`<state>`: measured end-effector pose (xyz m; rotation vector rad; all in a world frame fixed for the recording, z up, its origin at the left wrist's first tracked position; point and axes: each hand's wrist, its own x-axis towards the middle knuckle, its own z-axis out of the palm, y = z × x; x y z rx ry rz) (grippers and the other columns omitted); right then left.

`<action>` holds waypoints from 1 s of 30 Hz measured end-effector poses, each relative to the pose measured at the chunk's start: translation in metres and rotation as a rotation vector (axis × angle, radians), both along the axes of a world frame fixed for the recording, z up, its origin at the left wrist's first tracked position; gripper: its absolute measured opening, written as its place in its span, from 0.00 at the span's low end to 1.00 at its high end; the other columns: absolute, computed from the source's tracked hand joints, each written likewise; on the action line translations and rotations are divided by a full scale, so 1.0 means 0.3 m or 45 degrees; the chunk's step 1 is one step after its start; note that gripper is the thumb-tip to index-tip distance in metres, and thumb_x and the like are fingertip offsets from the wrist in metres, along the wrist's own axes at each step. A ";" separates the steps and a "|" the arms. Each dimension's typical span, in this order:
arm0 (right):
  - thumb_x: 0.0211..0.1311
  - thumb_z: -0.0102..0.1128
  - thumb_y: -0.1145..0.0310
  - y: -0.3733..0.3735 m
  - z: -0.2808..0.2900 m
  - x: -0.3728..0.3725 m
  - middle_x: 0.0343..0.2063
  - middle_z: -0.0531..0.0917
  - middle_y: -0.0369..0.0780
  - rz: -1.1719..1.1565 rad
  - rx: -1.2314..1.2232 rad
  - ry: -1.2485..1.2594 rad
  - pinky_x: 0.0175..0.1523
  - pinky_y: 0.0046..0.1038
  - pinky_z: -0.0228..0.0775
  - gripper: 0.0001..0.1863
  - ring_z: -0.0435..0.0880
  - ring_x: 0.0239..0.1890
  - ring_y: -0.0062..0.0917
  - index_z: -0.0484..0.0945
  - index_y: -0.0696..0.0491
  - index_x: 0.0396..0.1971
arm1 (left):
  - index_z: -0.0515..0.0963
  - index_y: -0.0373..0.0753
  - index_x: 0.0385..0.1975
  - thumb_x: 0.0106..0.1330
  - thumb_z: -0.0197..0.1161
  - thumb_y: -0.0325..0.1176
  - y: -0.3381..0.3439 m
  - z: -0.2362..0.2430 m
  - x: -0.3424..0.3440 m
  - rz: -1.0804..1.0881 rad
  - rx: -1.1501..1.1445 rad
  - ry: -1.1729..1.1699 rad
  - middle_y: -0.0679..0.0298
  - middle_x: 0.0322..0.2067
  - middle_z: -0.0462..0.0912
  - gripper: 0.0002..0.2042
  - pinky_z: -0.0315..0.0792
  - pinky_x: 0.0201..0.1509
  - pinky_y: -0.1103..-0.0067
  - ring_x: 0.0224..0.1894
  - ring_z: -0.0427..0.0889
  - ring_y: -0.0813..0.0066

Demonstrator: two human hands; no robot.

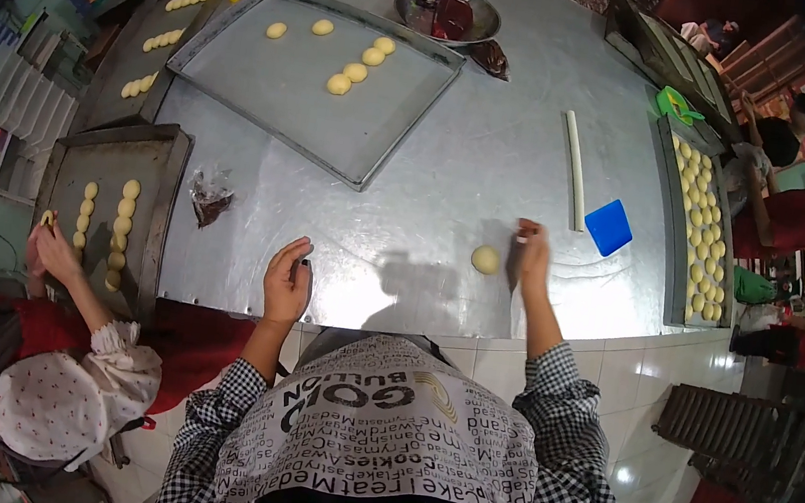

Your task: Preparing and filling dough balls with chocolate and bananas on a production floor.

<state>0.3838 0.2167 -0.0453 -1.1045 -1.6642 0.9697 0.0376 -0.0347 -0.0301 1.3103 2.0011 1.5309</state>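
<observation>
A round ball of pale yellow dough (486, 260) rests on the metal table, just left of my right hand (534, 260). That hand stands edge-on above the tabletop, fingers loosely bent and holding nothing, a small gap from the dough. Near the table's front edge is my left hand (288, 283), empty, its fingers curved and its thumb apart. Beyond it lies a small clear plastic bag with dark filling (210, 200). The large metal tray (373, 162) farther off carries several dough balls, some in a touching row and two set apart.
A blue dough scraper (610, 227) and a pale rolling stick (574, 172) lie to the right. Past them is a full tray of dough balls (678, 235). A metal bowl (411, 21) holds a dark red bag. At left, a co-worker's hand (58, 255) is over another tray (156, 211).
</observation>
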 end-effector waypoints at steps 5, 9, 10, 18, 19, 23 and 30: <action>0.57 0.57 0.67 -0.196 0.279 -0.153 0.37 0.77 0.45 0.278 0.074 -0.796 0.38 0.31 0.73 0.17 0.79 0.31 0.34 0.73 0.51 0.48 | 0.76 0.33 0.45 0.56 0.51 0.16 -0.066 -0.008 -0.039 0.056 -0.051 0.057 0.55 0.51 0.76 0.16 0.68 0.57 0.76 0.53 0.75 0.65; 0.53 0.60 0.68 -0.245 0.235 -0.185 0.39 0.76 0.45 0.406 0.475 -1.107 0.40 0.34 0.74 0.20 0.79 0.36 0.39 0.73 0.52 0.48 | 0.75 0.34 0.47 0.57 0.52 0.18 -0.109 -0.007 -0.039 0.069 0.066 -0.115 0.55 0.50 0.76 0.16 0.65 0.58 0.78 0.54 0.75 0.65; 0.52 0.61 0.69 -0.228 0.231 -0.175 0.39 0.76 0.46 0.427 0.383 -1.105 0.41 0.35 0.74 0.20 0.79 0.37 0.41 0.73 0.53 0.47 | 0.74 0.34 0.47 0.57 0.52 0.18 -0.135 -0.004 -0.044 0.094 0.088 -0.136 0.55 0.50 0.76 0.17 0.65 0.59 0.77 0.54 0.74 0.65; 0.62 0.54 0.69 -0.069 0.254 -0.197 0.30 0.76 0.33 0.500 -0.878 -0.144 0.24 0.18 0.63 0.14 0.73 0.25 0.16 0.74 0.52 0.47 | 0.74 0.35 0.47 0.65 0.50 0.18 -0.632 -0.161 -0.239 0.817 0.291 -0.304 0.65 0.44 0.78 0.13 0.68 0.52 0.80 0.44 0.74 0.77; 0.63 0.53 0.69 -0.065 0.262 -0.248 0.30 0.76 0.33 0.575 -0.934 -0.014 0.24 0.18 0.63 0.14 0.72 0.24 0.16 0.73 0.52 0.47 | 0.71 0.36 0.52 0.68 0.50 0.26 -0.717 -0.192 -0.289 0.906 0.228 -0.211 0.65 0.46 0.76 0.13 0.68 0.51 0.80 0.45 0.74 0.77; 0.65 0.51 0.68 -0.115 0.334 -0.552 0.30 0.76 0.34 0.951 -1.035 0.100 0.24 0.17 0.63 0.14 0.70 0.21 0.15 0.73 0.52 0.49 | 0.64 0.38 0.58 0.69 0.51 0.39 -0.880 -0.206 -0.487 1.489 0.399 -0.583 0.65 0.50 0.74 0.20 0.68 0.51 0.78 0.48 0.72 0.76; 0.65 0.51 0.68 -0.343 0.486 -1.177 0.30 0.75 0.34 1.525 -1.000 -0.078 0.22 0.15 0.63 0.15 0.70 0.21 0.13 0.71 0.55 0.50 | 0.50 0.38 0.66 0.62 0.52 0.32 -0.873 -0.073 -0.696 1.020 0.459 -0.969 0.59 0.62 0.62 0.32 0.58 0.64 0.75 0.62 0.63 0.64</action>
